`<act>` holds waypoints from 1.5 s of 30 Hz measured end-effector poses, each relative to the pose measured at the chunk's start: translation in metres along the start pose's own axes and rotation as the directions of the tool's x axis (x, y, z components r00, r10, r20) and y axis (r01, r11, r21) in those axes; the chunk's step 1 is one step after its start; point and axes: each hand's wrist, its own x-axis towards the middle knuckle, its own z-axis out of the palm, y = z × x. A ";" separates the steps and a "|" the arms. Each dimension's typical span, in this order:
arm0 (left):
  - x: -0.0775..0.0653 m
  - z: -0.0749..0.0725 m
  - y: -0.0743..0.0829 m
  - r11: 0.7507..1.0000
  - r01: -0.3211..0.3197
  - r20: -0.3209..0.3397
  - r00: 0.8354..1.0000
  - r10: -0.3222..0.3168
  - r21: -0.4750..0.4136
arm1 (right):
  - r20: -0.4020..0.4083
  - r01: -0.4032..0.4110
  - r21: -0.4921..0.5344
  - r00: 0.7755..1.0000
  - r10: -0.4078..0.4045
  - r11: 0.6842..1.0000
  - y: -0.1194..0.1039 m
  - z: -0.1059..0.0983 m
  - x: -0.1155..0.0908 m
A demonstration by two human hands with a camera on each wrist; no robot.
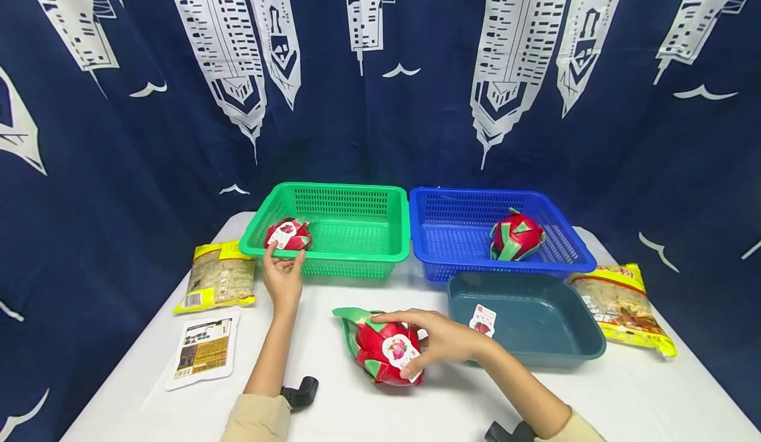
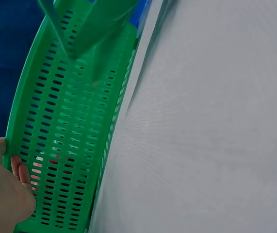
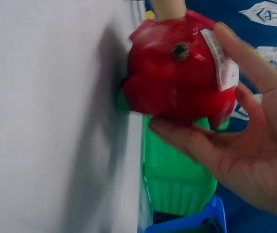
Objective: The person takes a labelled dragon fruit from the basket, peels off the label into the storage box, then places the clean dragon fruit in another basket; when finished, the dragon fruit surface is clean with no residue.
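Note:
My left hand (image 1: 283, 283) pinches the near rim of the green basket (image 1: 345, 257), with the thumb against the outer wall and fingers over the edge. In the left wrist view the hand (image 2: 5, 189) shows at that rim. Just behind those fingers lies a red dragon fruit (image 1: 297, 238) with a white tag, inside the basket. My right hand (image 1: 442, 339) grips a second, larger dragon fruit (image 1: 380, 346), thumb by its white label and fingers over the top. The right wrist view shows this fruit's red end (image 3: 172, 68) close over the table, its shadow beside it.
A blue basket (image 1: 452, 267) holds another dragon fruit (image 1: 518, 236). Before it stands a teal tub (image 1: 535, 316) with a fruit-picture tag (image 1: 483, 320). Yellow packs lie at left (image 1: 220, 280) and right (image 1: 621, 303); a white pouch (image 1: 205, 349) lies front left. A patterned curtain (image 1: 368, 125) hangs behind.

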 end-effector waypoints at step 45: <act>-0.038 -0.006 0.064 0.882 -0.431 0.967 0.238 -0.090 0.189 | -0.262 -0.002 0.009 0.965 0.004 1.000 0.033 0.013 0.017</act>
